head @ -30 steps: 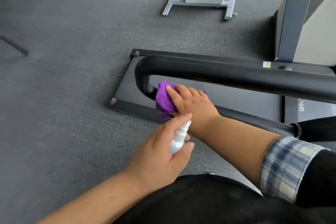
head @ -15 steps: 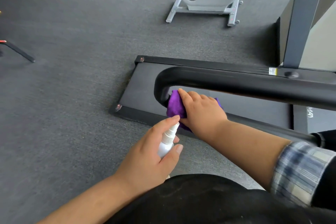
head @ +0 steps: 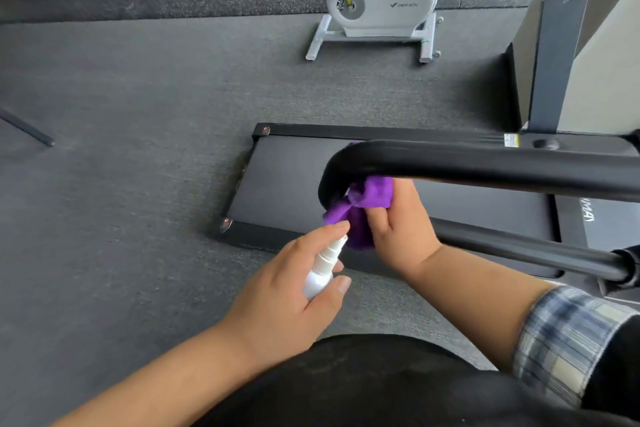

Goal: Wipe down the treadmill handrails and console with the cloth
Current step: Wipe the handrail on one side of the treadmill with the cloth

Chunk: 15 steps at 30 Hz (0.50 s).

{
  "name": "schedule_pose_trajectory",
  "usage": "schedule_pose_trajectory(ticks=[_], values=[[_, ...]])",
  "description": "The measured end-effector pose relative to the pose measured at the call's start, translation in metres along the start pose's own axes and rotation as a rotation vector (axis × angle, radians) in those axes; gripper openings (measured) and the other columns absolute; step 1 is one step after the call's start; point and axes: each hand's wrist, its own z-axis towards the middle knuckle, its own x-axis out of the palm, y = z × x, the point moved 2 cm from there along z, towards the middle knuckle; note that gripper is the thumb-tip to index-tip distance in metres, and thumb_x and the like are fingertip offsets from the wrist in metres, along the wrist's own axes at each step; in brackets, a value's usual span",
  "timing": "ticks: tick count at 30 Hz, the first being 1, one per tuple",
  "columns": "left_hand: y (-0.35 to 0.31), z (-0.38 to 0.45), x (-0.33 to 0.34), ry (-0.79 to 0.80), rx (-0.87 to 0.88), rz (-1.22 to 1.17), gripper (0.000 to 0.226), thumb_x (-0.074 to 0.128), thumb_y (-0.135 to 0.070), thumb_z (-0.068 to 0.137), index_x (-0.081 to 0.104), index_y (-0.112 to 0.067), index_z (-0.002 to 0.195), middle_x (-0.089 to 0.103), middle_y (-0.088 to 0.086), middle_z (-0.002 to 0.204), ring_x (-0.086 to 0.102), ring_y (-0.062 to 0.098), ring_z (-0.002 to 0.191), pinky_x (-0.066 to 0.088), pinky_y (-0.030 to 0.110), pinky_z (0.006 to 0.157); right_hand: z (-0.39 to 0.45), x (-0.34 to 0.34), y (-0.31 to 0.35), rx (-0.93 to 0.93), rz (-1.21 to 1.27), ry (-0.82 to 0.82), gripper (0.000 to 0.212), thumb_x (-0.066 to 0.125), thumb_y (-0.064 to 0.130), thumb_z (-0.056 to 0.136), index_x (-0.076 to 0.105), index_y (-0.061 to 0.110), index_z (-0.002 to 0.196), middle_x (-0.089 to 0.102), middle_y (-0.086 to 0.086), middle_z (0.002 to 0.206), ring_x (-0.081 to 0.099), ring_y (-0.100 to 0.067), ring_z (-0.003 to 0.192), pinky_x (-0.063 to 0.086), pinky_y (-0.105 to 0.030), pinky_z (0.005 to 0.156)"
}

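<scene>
While two hands (head: 398,229) work, one cloth (head: 367,204).

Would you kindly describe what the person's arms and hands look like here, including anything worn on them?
Both hands, left hand and right hand, are bare: no gloves, rings or watch visible. The left forearm is uncovered. The right arm has a plaid sleeve in blue, grey and cream, pushed up the forearm, under a dark outer layer.

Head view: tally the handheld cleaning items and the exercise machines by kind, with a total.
Purple cloths: 1, the crumpled purple cloth gripped by the right hand against the black treadmill handrail
Spray bottles: 1, the small white spray bottle in the left hand
Treadmills: 1
Exercise bikes: 1, the white stationary bike
Total: 4
</scene>
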Motion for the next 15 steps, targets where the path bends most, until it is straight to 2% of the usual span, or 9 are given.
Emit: schedule_pose_trajectory(ticks=[3, 6, 8, 11, 15], values=[[0.007, -0.001, -0.004, 0.009, 0.005, 0.005, 0.058, 0.053, -0.047, 0.085, 0.025, -0.070, 0.130, 0.053, -0.031, 0.110, 0.056, -0.011, 0.102, 0.033, -0.001, 0.086, 0.002, 0.004, 0.005, -0.050, 0.097, -0.040, 0.027, 0.044, 0.025, 0.101, 0.057, 0.014, 0.122, 0.062, -0.001, 0.115, 0.057, -0.016, 0.113, 0.043, -0.036, 0.102], [0.012, -0.001, -0.007, 0.005, 0.007, 0.005, 0.058, 0.053, -0.048, 0.084, 0.025, -0.070, 0.130, 0.055, -0.029, 0.109, 0.056, -0.010, 0.102, 0.034, 0.000, 0.086, 0.001, 0.010, 0.013, -0.071, 0.122, -0.020, 0.033, 0.054, 0.038, 0.093, 0.046, 0.039, 0.125, 0.056, 0.015, 0.119, 0.051, 0.001, 0.119, 0.036, -0.018, 0.104], [0.015, 0.000, -0.009, 0.001, 0.009, 0.007, 0.059, 0.053, -0.047, 0.084, 0.025, -0.069, 0.131, 0.055, -0.029, 0.109, 0.056, -0.012, 0.102, 0.033, -0.001, 0.086, 0.006, 0.014, 0.018, -0.037, 0.123, -0.032, 0.033, 0.060, 0.042, 0.086, 0.048, 0.046, 0.117, 0.056, 0.024, 0.116, 0.052, 0.008, 0.115, 0.036, -0.014, 0.102], [0.021, 0.000, -0.010, 0.000, 0.001, -0.001, 0.059, 0.053, -0.046, 0.084, 0.024, -0.071, 0.130, 0.053, -0.033, 0.109, 0.055, -0.014, 0.102, 0.032, -0.002, 0.086, 0.012, 0.019, 0.019, 0.104, 0.057, -0.035, 0.026, 0.065, 0.052, 0.079, 0.064, 0.037, 0.100, 0.069, 0.019, 0.097, 0.063, 0.002, 0.099, 0.048, -0.024, 0.092], [0.029, 0.001, -0.010, 0.008, -0.014, -0.008, 0.058, 0.051, -0.050, 0.084, 0.023, -0.072, 0.129, 0.053, -0.034, 0.113, 0.055, -0.010, 0.104, 0.033, 0.000, 0.087, 0.012, 0.020, 0.011, 0.187, -0.210, 0.046, 0.049, 0.071, 0.062, 0.075, 0.070, 0.025, 0.107, 0.071, 0.010, 0.097, 0.065, -0.010, 0.096, 0.049, -0.026, 0.087]])
